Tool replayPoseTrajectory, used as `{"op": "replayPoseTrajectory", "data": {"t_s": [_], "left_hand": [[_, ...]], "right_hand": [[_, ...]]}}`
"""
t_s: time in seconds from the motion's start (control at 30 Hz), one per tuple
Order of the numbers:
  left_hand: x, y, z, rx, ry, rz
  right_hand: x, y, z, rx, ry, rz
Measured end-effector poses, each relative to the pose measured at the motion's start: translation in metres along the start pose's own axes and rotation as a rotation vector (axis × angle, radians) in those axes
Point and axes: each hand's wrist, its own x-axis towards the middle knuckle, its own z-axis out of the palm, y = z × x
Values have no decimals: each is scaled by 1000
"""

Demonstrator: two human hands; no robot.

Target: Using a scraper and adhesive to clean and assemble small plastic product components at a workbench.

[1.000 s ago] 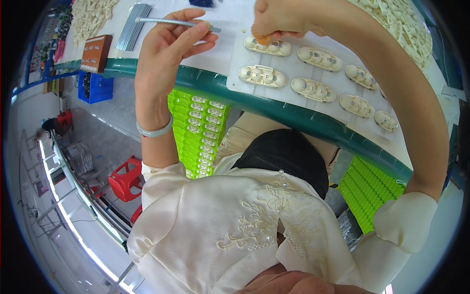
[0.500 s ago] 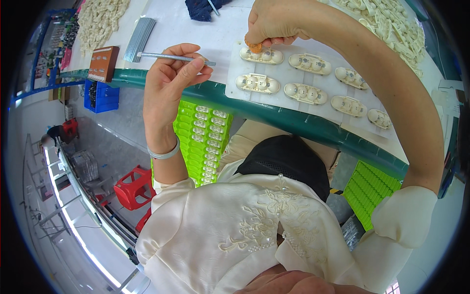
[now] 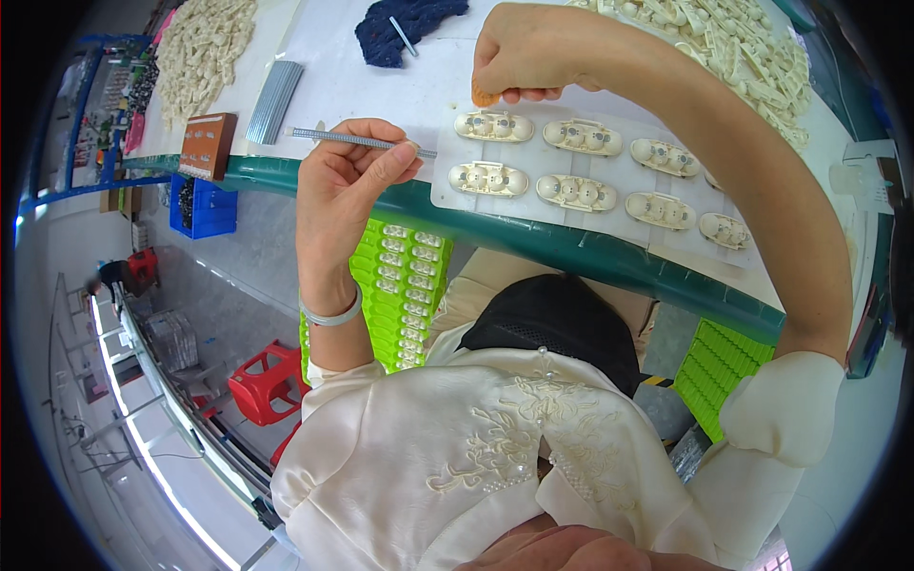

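My left hand [image 3: 350, 171] pinches a thin metal strip [image 3: 354, 141] that lies level above the table's green edge [image 3: 571, 249]. My right hand [image 3: 524, 52] hovers over the far left end of a white tray [image 3: 533, 167], with a small orange piece [image 3: 484, 97] held at its fingertips. The tray carries two rows of cream oval plastic parts [image 3: 583, 192]. The orange piece is just above and left of the nearest far-row part [image 3: 495, 126].
Heaps of cream plastic parts lie at the far left [image 3: 205, 48] and far right [image 3: 738, 48]. A dark blue cloth [image 3: 405, 24], a grey strip bundle [image 3: 274, 88] and a brown block [image 3: 207, 145] rest on the table. Green trays [image 3: 400, 290] stand under it, a red stool [image 3: 267, 381] below left.
Both hands have shifted lower in the picture as the view tilted. My right hand stays over the tray's far left part, my left hand keeps the metal strip.
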Motion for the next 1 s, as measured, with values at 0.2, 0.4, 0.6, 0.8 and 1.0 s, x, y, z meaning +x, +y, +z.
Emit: {"op": "replayPoseTrajectory", "data": {"t_s": [0.2, 0.4, 0.6, 0.8, 1.0], "left_hand": [[-9, 16, 46, -27, -139, 1], [0, 26, 140, 11, -465, 257], [13, 22, 201, 153, -561, 278], [13, 22, 222, 195, -602, 165], [14, 21, 221, 95, -574, 145]], "right_hand": [[-92, 23, -43, 101, 91, 37], [-196, 92, -27, 219, 350, 162], [-226, 127, 28, 276, 487, 150], [-227, 146, 42, 357, 544, 106], [-222, 150, 42, 288, 587, 19]]}}
